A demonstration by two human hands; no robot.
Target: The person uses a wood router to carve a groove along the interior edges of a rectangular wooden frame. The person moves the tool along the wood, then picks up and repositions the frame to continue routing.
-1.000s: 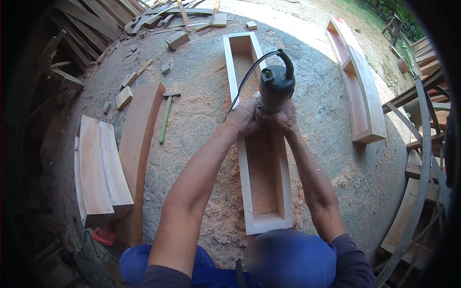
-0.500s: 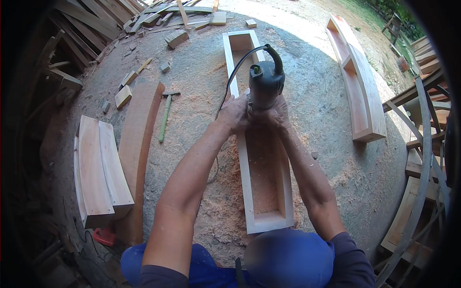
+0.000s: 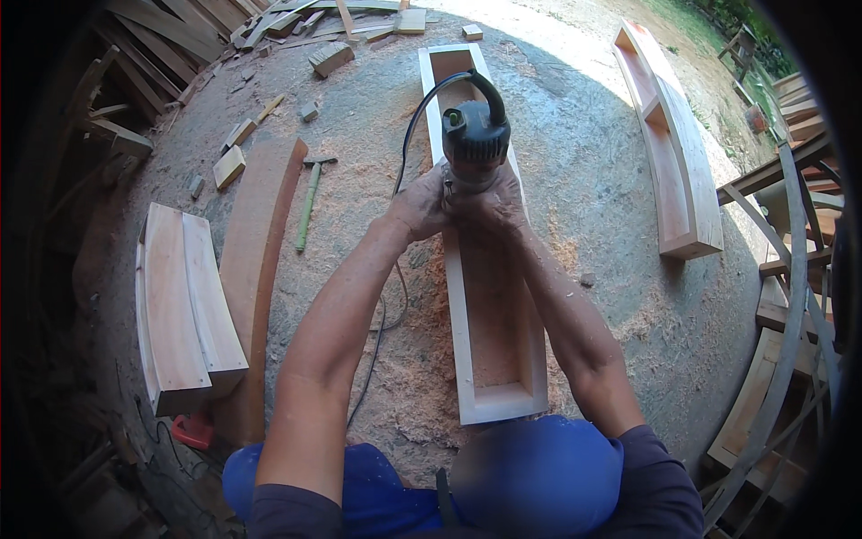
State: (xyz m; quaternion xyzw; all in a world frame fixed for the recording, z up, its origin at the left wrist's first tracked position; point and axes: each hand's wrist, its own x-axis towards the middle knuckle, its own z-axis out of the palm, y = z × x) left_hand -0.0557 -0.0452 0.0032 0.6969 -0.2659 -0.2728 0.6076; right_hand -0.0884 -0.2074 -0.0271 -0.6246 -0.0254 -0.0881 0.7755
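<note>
Concrete Workshop Floor (image 3: 602, 234): Corded Router (image 3: 476, 139) Held Two-Handed over a Narrow Timber Frame (image 3: 463, 359)

Position: the router stands upright over the far half of the frame. Its base is hidden; contact with either long rail cannot be told.

Hand state: the left hand (image 3: 420, 205) wraps the left side of the router's lower body; the right hand (image 3: 499, 202) wraps the right side. Both close inward around the tool. Most fingertips are out of sight, so their exact placement cannot be told.

Handling (judgement): treat the router as rigid and fairly heavy, with much of its mass high in the dark upper body. Expect tipping if only one side is held. Grip low and from both sides, as shown. Fine dust may make the body slippery. Do not lift by the power cord (image 3: 494, 97), which arches from the top and drops leftward past the left hand. The frame should be stiff; take hold by its long rails.

Surroundings: wood shavings (image 3: 422, 355) lie along the frame's left side. Farther left are a green-handled hammer (image 3: 308, 208), a reddish-brown plank (image 3: 256, 225) and a curved timber box (image 3: 180, 305). Well to the right lies a curved frame with a divider (image 3: 696, 180). Block offcuts (image 3: 332, 59) lie beyond the hammer.
</note>
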